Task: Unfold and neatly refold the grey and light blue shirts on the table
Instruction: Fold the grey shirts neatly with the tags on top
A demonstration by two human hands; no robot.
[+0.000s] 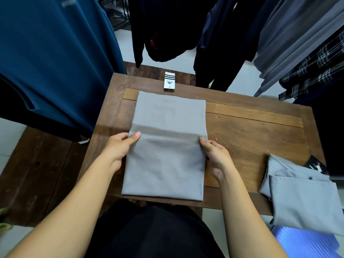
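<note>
Progress: your grey shirt (pixel 167 161) lies mid-table (pixel 251 131) as a long folded strip; the crosswise fold looks like what's left.
Hands: your left hand (pixel 121 146) and right hand (pixel 216 157) each pinch a side edge at mid-length.
Pending: light blue shirt (pixel 301 192), loosely folded at the table's right edge, probably not yet redone.
Count: two shirts, one tag (pixel 169 80).

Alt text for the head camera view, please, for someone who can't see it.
The left hand and right hand pinch the side edges of a folded grey shirt on a wooden table. A folded light blue shirt lies at its right end.
</note>
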